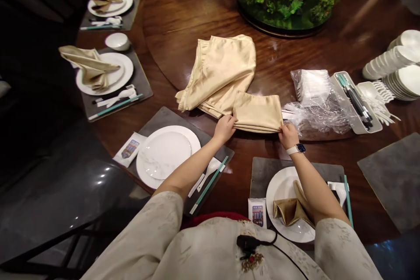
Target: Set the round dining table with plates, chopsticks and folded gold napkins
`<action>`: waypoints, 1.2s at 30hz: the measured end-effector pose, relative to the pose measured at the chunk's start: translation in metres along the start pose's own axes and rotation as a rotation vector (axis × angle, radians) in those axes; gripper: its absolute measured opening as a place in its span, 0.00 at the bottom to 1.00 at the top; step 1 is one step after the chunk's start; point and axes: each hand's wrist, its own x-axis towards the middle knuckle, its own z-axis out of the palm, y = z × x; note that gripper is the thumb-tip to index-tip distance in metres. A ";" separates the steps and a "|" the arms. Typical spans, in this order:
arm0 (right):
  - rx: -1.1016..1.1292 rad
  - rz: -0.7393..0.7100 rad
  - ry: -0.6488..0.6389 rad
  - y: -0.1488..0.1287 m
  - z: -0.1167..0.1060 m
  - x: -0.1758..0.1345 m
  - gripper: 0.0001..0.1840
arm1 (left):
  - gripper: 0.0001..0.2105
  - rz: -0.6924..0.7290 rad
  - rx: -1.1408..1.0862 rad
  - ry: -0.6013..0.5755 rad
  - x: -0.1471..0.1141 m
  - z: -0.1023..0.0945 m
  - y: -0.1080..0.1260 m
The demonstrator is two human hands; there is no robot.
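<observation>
Your left hand (224,127) pinches the near left corner of a folded napkin (257,112), grip closed on the cloth edge. Your right hand (288,135) (watch on that wrist) pinches the near right corner the same way. The folded napkin lies flat on the counter (183,17), its far left edge overlapping a looser pile of napkins (220,70) of the same gold cloth. Just right of it: crumpled plastic wrap (320,111), then a tray of chopsticks (356,103). Near left, a bare white plate (167,154) sits on a grey mat (164,118). Near right, under your right forearm, a second plate (278,192) carries a shaped napkin (290,210).
</observation>
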 end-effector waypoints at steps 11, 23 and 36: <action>0.127 -0.150 -0.318 0.003 -0.013 -0.024 0.14 | 0.11 0.171 -0.166 -0.262 -0.027 0.004 -0.015; -0.091 0.370 -0.209 -0.025 -0.011 0.027 0.15 | 0.18 -0.334 -0.272 0.102 -0.002 0.021 -0.014; -0.540 -0.247 -0.440 -0.065 -0.021 0.029 0.16 | 0.15 0.444 0.364 -0.221 0.007 0.024 0.001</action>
